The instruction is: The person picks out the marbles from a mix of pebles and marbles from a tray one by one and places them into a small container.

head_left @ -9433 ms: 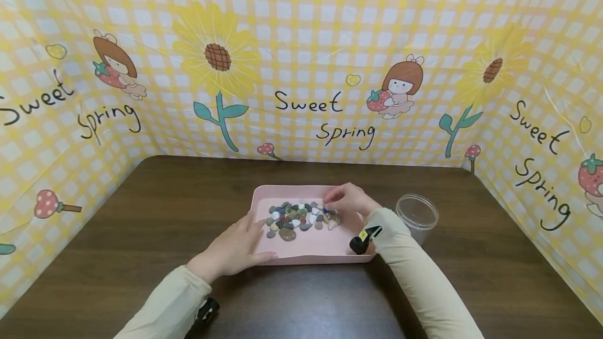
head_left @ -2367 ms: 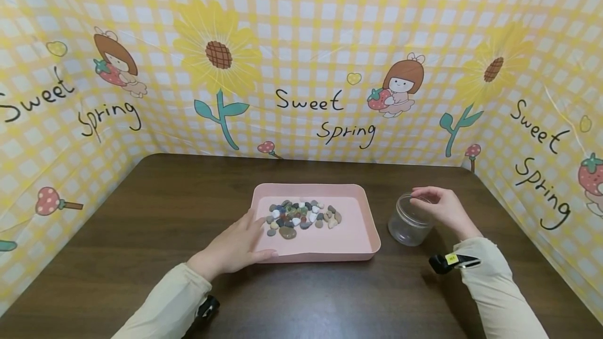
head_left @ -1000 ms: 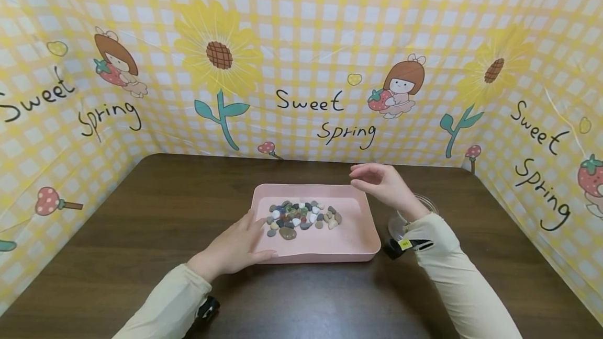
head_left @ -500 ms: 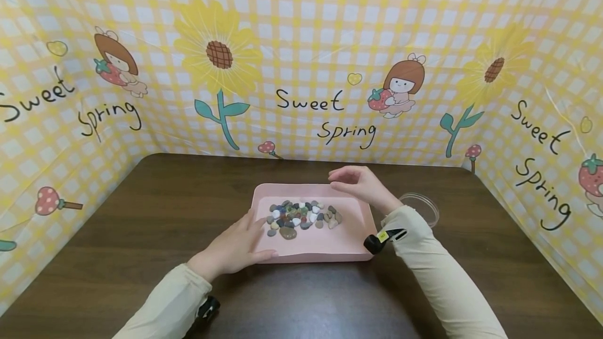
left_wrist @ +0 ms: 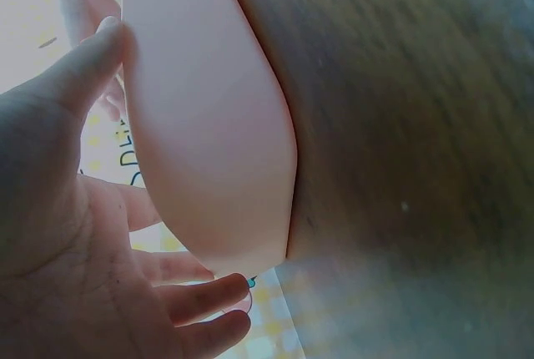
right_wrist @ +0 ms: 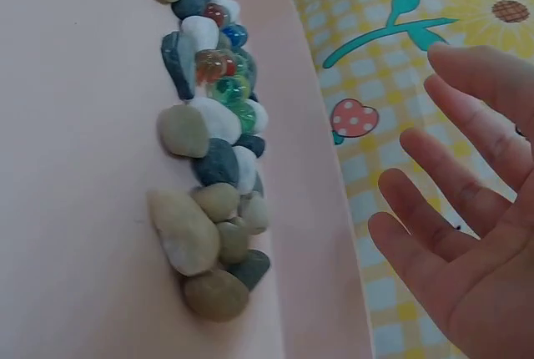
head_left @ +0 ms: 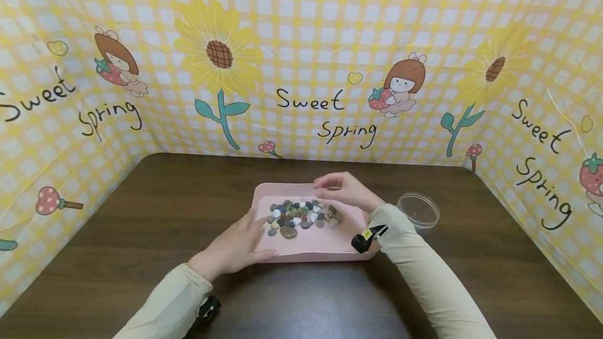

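A pink tray (head_left: 306,247) holds a pile of pebbles (head_left: 289,232) in grey, white, tan and dark tones. Among them, in the right wrist view, lie glass marbles (right_wrist: 227,88) in green, orange-red and blue. My left hand (head_left: 231,247) rests on the tray's left side, its thumb at the near rim and its fingers loosely spread. Over the far right part of the tray hovers my right hand (head_left: 348,191), fingers relaxed and apart, holding nothing and not touching the pebbles.
A clear round jar (head_left: 418,210) stands on the dark wooden table (head_left: 188,192), right of the tray and partly hidden by my right sleeve. A yellow checked cloth (head_left: 301,30) walls the table at the back and sides.
My right hand has moved from over the jar leftward to above the tray and sunk a little. Earlier it reached among the pebbles. My left hand stays in place.
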The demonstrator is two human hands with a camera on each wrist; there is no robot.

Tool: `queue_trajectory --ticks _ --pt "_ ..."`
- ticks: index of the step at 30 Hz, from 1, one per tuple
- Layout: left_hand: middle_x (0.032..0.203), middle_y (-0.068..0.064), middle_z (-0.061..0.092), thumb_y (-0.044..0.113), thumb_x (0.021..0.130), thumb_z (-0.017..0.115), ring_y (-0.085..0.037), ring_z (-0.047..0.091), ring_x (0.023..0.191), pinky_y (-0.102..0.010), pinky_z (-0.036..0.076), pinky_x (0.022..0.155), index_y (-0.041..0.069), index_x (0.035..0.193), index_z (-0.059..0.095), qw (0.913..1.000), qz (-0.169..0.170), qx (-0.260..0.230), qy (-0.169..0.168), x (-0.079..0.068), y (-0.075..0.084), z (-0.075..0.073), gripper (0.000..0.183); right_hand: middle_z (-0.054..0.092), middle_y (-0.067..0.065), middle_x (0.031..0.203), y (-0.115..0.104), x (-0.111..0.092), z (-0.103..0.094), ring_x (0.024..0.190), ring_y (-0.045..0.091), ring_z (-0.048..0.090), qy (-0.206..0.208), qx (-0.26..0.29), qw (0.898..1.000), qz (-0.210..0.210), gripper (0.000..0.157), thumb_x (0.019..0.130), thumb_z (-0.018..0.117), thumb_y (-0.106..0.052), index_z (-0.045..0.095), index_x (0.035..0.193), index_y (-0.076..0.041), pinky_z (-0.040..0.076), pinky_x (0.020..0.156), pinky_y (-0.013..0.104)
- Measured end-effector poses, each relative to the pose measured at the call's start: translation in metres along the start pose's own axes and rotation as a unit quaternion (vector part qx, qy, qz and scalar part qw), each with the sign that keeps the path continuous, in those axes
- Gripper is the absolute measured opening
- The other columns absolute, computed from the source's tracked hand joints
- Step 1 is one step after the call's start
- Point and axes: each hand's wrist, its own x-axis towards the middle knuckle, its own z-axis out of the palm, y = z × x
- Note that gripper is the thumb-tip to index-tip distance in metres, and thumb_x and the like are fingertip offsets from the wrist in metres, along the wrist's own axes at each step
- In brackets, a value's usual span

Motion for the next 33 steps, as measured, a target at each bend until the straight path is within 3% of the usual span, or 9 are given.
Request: queue_trajectory --ticks 11,16,25,30,33 --pt "0.148 -0.035 0.022 0.056 0.083 0.060 -0.046 0.034 0.133 -0.054 0.036 0.104 -0.002 0.138 0.041 1.0000 0.003 0.006 0.004 0.001 0.000 0.000 0.082 0.053 0.014 0.136 0.003 0.013 0.011 0.132 0.028 0.043 -0.070 -0.036 0.997 -0.014 0.030 0.088 0.064 -0.018 0.065 0.114 -0.002 0.033 0.109 0.048" --pt "0.147 -0.035 0.022 0.056 0.083 0.060 -0.046 0.034 0.133 -0.054 0.036 0.103 -0.002 0.137 0.041 1.0000 0.002 0.005 0.004 0.000 0.000 0.000 0.082 0.049 0.011 0.141 0.007 0.017 0.015 0.135 0.025 0.040 -0.093 -0.046 0.995 0.001 0.028 0.087 0.066 -0.018 0.066 0.111 -0.005 0.030 0.111 0.048" --pt "0.146 -0.035 0.024 0.054 0.083 0.061 -0.046 0.037 0.131 -0.053 0.037 0.103 -0.003 0.135 0.043 0.9997 0.013 0.011 0.018 0.000 0.000 0.001 0.079 0.051 0.004 0.139 0.019 0.022 0.024 0.134 0.020 0.041 -0.109 -0.083 0.991 0.003 0.016 0.081 0.072 -0.019 0.073 0.097 -0.015 0.032 0.111 0.042" --pt "0.146 -0.035 0.024 0.055 0.083 0.060 -0.046 0.037 0.131 -0.053 0.037 0.103 -0.002 0.135 0.043 0.9997 0.011 0.013 0.015 0.000 0.000 0.000 0.080 0.050 0.005 0.140 0.018 0.021 0.028 0.135 0.022 0.040 -0.119 -0.083 0.989 0.008 0.015 0.079 0.075 -0.018 0.073 0.094 -0.015 0.028 0.112 0.044" --pt "0.147 -0.035 0.023 0.056 0.083 0.060 -0.046 0.037 0.131 -0.053 0.037 0.103 -0.002 0.136 0.043 0.9998 0.008 0.011 0.011 0.000 0.000 0.000 0.081 0.049 0.007 0.141 0.020 0.022 0.030 0.135 0.023 0.039 -0.124 -0.086 0.989 0.000 0.015 0.079 0.074 -0.016 0.074 0.094 -0.014 0.031 0.109 0.040"
